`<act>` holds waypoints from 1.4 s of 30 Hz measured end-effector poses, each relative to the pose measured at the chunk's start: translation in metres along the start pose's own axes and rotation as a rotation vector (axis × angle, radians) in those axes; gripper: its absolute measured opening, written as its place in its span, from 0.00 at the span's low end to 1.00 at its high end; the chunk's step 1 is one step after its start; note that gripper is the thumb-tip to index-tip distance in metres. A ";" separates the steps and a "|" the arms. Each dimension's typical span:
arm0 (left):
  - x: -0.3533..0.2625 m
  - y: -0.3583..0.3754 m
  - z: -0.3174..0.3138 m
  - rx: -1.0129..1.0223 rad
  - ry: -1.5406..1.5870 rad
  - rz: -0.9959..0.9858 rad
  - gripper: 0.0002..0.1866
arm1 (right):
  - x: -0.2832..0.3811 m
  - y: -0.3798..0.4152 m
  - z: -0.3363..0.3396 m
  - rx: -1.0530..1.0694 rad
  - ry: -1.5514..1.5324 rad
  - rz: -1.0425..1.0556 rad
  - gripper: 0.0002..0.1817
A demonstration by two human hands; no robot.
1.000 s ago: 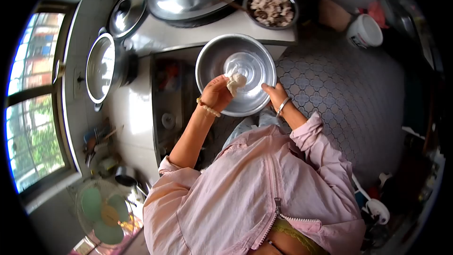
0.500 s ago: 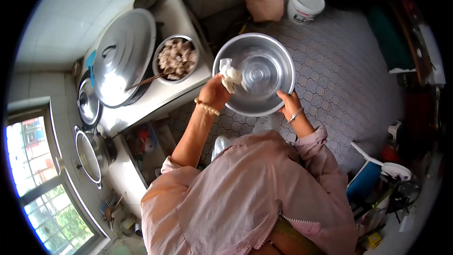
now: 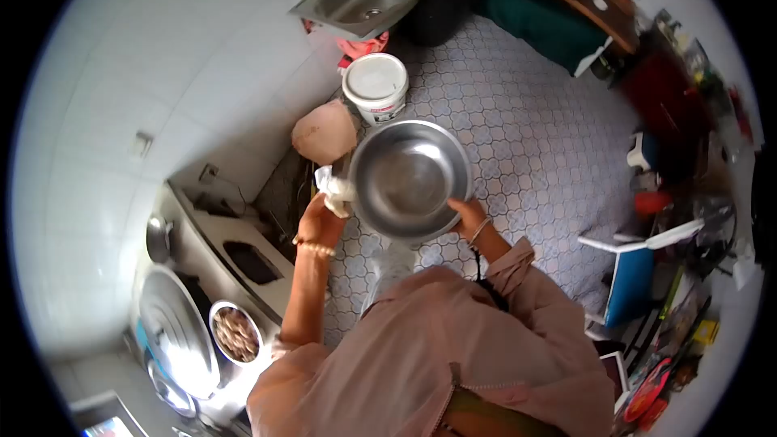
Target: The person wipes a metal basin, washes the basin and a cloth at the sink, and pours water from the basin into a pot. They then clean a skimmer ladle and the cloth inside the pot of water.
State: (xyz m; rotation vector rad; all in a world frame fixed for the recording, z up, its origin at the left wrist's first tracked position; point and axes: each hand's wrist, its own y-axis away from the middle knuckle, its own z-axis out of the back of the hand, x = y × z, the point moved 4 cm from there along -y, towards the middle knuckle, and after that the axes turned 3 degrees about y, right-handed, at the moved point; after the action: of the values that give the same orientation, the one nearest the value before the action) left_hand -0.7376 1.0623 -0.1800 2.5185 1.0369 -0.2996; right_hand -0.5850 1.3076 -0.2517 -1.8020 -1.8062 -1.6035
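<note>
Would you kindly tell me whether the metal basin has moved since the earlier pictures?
Yes, the metal basin has moved away from the counter, closer to the white bucket.

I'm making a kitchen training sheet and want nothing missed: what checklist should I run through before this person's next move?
1. Basin gripped: ok; the right hand has its rim, thumb on top.
2. Both hands on the basin: not ok; the left hand is off it, at its left.
3. Crumpled white item secure: ok; it is pinched in the left hand.
4. Basin free of solid pieces: ok; none show.
5. Basin dry inside: cannot tell; the shine could be bare metal or moisture.
6. White bucket covered: ok; its lid appears to be on.
</note>
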 end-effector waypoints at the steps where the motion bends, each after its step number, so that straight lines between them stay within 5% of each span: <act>1: 0.001 -0.028 -0.003 0.034 0.050 0.053 0.16 | 0.015 0.000 0.006 -0.035 -0.042 -0.080 0.27; 7: 0.049 -0.206 -0.078 0.109 0.023 0.228 0.17 | 0.118 -0.022 0.110 -0.249 -0.425 0.197 0.25; 15: 0.223 -0.392 -0.186 0.246 -0.069 0.576 0.14 | 0.238 0.002 0.288 -0.503 -0.731 0.417 0.21; 18: 0.292 -0.437 -0.237 0.082 -0.093 0.497 0.11 | 0.302 0.010 0.341 -0.545 -0.776 0.488 0.21; 32: 0.563 -0.720 -0.385 0.118 -0.143 0.588 0.11 | 0.538 -0.013 0.667 -0.651 -0.933 0.768 0.20; 35: 0.651 -0.806 -0.440 0.234 -0.076 0.695 0.11 | 0.601 -0.021 0.746 -0.681 -0.929 0.864 0.19; 36: 0.682 -0.822 -0.466 0.026 -0.181 0.586 0.11 | 0.621 -0.019 0.770 -0.694 -0.922 0.866 0.19; 42: 0.918 -0.899 -0.593 0.329 -0.214 0.991 0.16 | 0.701 0.009 0.898 -0.862 -1.010 1.000 0.20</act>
State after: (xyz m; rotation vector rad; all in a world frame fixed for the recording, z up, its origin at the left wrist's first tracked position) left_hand -0.7055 2.4763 -0.2122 2.8398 -0.4182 -0.4336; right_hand -0.2731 2.3967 -0.1330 -3.4160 0.1345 -1.0672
